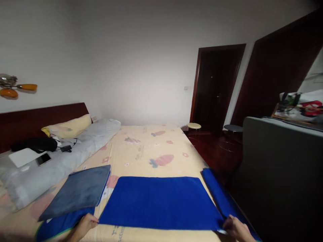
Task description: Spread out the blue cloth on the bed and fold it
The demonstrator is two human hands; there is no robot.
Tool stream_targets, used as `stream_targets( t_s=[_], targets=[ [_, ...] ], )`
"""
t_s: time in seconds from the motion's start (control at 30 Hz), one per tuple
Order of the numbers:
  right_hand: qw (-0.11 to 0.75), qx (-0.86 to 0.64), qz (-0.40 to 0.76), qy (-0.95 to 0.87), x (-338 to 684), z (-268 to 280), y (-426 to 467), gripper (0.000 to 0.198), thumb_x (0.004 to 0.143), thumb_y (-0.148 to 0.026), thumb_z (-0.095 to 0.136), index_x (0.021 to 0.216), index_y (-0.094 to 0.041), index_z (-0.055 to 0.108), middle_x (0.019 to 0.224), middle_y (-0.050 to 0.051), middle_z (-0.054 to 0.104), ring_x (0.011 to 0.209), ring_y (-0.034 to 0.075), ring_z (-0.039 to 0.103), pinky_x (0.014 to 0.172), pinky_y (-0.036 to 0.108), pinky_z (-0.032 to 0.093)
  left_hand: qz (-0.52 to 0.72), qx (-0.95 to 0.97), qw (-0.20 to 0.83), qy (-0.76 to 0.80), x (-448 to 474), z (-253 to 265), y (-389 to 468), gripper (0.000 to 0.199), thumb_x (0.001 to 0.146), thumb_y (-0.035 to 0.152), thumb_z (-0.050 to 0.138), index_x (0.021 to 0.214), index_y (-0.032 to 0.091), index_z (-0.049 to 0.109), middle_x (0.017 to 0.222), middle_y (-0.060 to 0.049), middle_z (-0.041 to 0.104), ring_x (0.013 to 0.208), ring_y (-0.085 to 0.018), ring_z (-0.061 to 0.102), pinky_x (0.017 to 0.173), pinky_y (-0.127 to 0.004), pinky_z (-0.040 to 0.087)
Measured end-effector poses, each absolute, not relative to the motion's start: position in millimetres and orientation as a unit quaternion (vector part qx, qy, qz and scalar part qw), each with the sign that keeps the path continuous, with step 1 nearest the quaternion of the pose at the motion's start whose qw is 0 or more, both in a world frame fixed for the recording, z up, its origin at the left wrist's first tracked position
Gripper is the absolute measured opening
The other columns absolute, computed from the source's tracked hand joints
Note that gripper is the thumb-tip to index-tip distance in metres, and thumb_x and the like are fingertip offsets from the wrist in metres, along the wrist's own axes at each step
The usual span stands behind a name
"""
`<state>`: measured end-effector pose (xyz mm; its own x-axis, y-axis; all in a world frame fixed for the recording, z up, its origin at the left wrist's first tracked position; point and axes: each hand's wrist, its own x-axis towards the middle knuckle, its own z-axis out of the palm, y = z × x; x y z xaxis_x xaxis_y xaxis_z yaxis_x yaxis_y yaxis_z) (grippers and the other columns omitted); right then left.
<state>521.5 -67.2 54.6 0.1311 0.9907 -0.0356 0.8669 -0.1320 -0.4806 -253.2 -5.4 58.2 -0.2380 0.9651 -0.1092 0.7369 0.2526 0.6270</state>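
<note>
A bright blue towel (pixel 160 201) lies flat on the bed, spread wide in front of me. My left hand (pixel 87 223) pinches its near left corner. At the towel's near right corner, my right hand (pixel 234 228) grips the edge. A folded grey-blue towel (pixel 78 191) rests to the left, on top of another blue cloth (pixel 59 227). Along the bed's right edge lies a further blue towel (pixel 219 195).
The bed (pixel 148 148) has a cream sheet with carrot prints. A grey rolled duvet (pixel 63 158), a yellow pillow (pixel 69 127), a phone (pixel 43 158) and a black item (pixel 35 144) lie at left. A dark cabinet (pixel 280 174) stands at right, with stools (pixel 193 126) and a dark doorway (pixel 217 87) beyond.
</note>
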Motion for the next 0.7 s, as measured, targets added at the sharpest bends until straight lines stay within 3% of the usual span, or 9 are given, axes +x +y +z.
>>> stream_targets(
  t_s=[0.13, 0.27, 0.4, 0.5, 0.6, 0.7],
  targets=[
    [0.142, -0.74, 0.162, -0.637, 518.7, 43.0, -76.2, 0.025, 0.05, -0.021, 0.05, 0.058, -0.033, 0.07, 0.077, 0.001, 0.074, 0.087, 0.028, 0.067, 0.079, 0.04, 0.045, 0.183, 0.629, 0.244, 0.715, -250.7, 61.6, -16.1, 0.017, 0.05, 0.04, 0.069, 0.059, 0.026, 0.07, 0.074, -0.001, 0.078, 0.083, -0.024, 0.07, 0.08, -0.031, 0.055],
    [0.097, -0.744, 0.117, -0.651, 509.5, 51.3, -79.3, 0.027, 0.054, -0.014, 0.049, 0.063, -0.028, 0.07, 0.085, 0.006, 0.073, 0.085, 0.028, 0.068, 0.077, 0.039, 0.045, 0.088, 0.653, 0.206, 0.723, -233.9, 84.4, -17.1, 0.008, 0.051, 0.023, 0.065, 0.058, 0.024, 0.067, 0.072, -0.005, 0.077, 0.082, -0.03, 0.071, 0.08, -0.04, 0.053],
    [0.126, -0.734, 0.05, -0.666, 470.5, 72.4, -63.4, 0.031, 0.072, -0.016, 0.043, 0.082, -0.017, 0.073, 0.096, 0.017, 0.071, 0.089, 0.029, 0.069, 0.079, 0.04, 0.05, 0.003, 0.667, 0.147, 0.73, -186.2, 115.7, 1.8, 0.022, 0.054, 0.016, 0.061, 0.074, 0.015, 0.072, 0.089, -0.022, 0.076, 0.09, -0.042, 0.07, 0.084, -0.057, 0.049],
    [0.159, -0.713, 0.046, -0.682, 408.2, 72.1, -41.0, 0.043, 0.082, -0.02, 0.036, 0.112, -0.016, 0.067, 0.117, 0.016, 0.068, 0.109, 0.028, 0.064, 0.095, 0.041, 0.048, -0.002, 0.707, 0.113, 0.698, -117.9, 127.0, 17.2, 0.041, 0.073, 0.017, 0.043, 0.103, 0.007, 0.069, 0.117, -0.029, 0.068, 0.113, -0.039, 0.063, 0.098, -0.057, 0.043],
    [0.183, -0.673, 0.071, -0.713, 326.0, 57.2, -21.9, 0.05, 0.087, -0.023, 0.034, 0.135, -0.023, 0.051, 0.14, 0.008, 0.056, 0.129, 0.022, 0.052, 0.106, 0.038, 0.043, 0.008, 0.755, 0.113, 0.646, -29.6, 118.5, 21.0, 0.061, 0.077, 0.014, 0.035, 0.137, 0.01, 0.046, 0.149, -0.019, 0.046, 0.139, -0.027, 0.041, 0.114, -0.046, 0.033],
    [0.207, -0.628, 0.158, -0.734, 252.8, 40.6, -14.2, 0.054, 0.09, -0.023, 0.03, 0.144, -0.028, 0.035, 0.153, 0.005, 0.037, 0.141, 0.023, 0.035, 0.113, 0.046, 0.036, 0.004, 0.783, 0.137, 0.606, 51.5, 91.4, 12.1, 0.07, 0.079, 0.012, 0.03, 0.148, 0.017, 0.025, 0.161, -0.005, 0.023, 0.149, -0.019, 0.02, 0.121, -0.041, 0.025]
  ],
)
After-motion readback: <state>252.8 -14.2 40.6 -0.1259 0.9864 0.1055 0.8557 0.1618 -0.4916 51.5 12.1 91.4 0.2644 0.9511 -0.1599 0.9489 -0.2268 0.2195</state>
